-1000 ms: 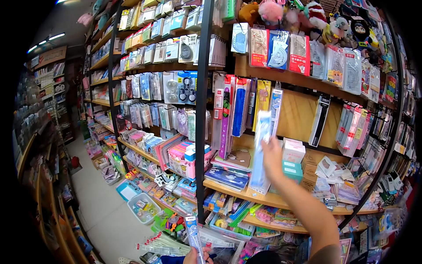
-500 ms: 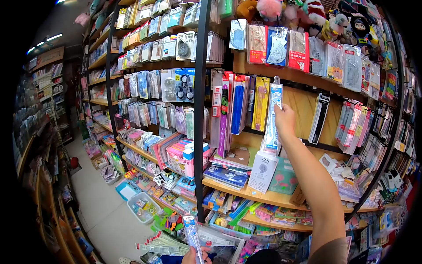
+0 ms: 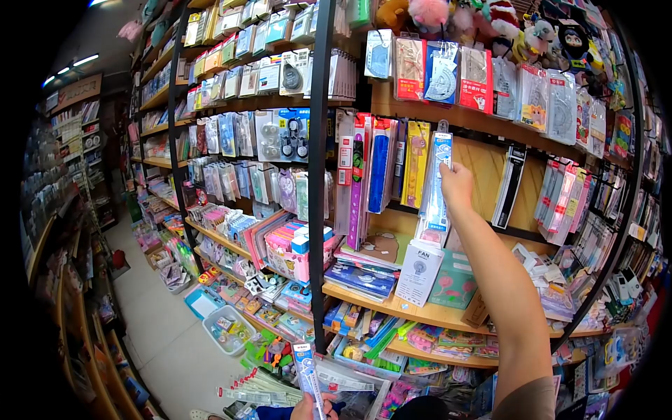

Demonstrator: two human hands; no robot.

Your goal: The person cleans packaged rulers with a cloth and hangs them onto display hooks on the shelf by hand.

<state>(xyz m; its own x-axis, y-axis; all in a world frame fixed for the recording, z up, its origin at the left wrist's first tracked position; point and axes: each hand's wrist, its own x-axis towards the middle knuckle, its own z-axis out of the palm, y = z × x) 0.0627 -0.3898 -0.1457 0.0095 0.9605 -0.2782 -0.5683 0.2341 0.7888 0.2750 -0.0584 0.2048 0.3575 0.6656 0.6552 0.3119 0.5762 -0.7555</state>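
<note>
My right hand (image 3: 457,186) reaches out to the shelf rack, its fingers closed on a long, narrow blue-and-white packaged ruler (image 3: 439,155). That ruler stands nearly upright at hook height, its hang tab on top; whether it is on a hook I cannot tell. Just left of it hang yellow packs (image 3: 416,164) with a bear print and blue packs (image 3: 382,168). Low in the view, my left hand (image 3: 313,408) grips the lower part of a similar blue-and-white packaged ruler (image 3: 306,369), which tilts slightly. Part of the left hand is cut off by the bottom edge.
Below the right hand, a white fan box (image 3: 418,273) and a green pack (image 3: 452,278) stand on a wooden shelf (image 3: 378,299). A black post (image 3: 320,175) divides the racks. A clear bin (image 3: 229,329) sits by the aisle floor (image 3: 157,336). Plush toys (image 3: 428,15) hang above.
My right hand and its packaged ruler have shifted slightly up and to the right. My left hand has hardly moved, still gripping the other ruler.
</note>
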